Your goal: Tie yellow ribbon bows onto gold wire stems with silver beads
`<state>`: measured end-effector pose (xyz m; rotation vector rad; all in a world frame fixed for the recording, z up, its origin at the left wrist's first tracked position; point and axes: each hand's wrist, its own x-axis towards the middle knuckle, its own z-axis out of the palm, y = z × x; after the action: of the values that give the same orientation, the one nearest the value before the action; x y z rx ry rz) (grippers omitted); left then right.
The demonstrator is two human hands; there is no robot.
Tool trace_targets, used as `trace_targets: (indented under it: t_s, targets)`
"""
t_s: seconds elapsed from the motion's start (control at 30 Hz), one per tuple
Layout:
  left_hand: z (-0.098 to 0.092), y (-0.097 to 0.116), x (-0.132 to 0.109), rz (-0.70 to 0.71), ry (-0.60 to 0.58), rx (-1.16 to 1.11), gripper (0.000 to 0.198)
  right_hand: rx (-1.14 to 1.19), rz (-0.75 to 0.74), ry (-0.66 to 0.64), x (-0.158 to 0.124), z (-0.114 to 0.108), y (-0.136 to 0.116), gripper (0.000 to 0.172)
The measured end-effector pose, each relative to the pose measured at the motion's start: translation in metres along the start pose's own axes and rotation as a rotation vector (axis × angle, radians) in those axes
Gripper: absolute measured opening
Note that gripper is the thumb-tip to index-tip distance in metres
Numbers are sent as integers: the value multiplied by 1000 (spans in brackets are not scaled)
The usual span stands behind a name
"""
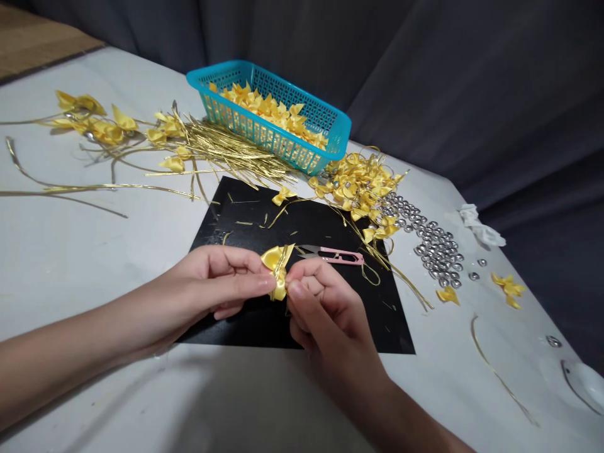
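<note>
Between my two hands is a yellow satin ribbon bow (279, 261) with gold cord around its middle. My left hand (226, 280) pinches the bow between thumb and fingers from the left. On its right side, my right hand (323, 302) is closed at the bow's edge, thumb against forefinger; what exactly lies in that pinch is hidden. Both hands are above a black mat (255, 220). Just beyond my right hand, pink-handled thread snips (342, 256) lie on the mat. Another yellow bow (283, 195) rests near the mat's far edge.
A teal basket (340, 141) of yellow bows stands at the back. Beside it lie gold cords (236, 151) and a heap of corded bows (363, 182). Silver beads (438, 251) are spread on the white table (85, 251) at right, near a crumpled white piece (481, 226).
</note>
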<state>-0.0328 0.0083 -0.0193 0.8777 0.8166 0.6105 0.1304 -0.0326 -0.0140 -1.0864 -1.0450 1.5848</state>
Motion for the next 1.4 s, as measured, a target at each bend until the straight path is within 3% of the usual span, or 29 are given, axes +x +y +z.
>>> trace_targets:
  t_s: [0.3,0.63,1.07,1.4]
  targets:
    - [-1,-2,3,-4,-11,-34,17,148,90,-30,-1,1,2,18]
    - [-2,-3,2,-16,-11,50,24,-28,2,-59,1,-2,-4,17]
    - [4,-3,3,70,105,155,21,35,26,-25,1,0,0,18]
    - [4,-2,2,77,90,155,21,43,44,-13,0,2,-1,18]
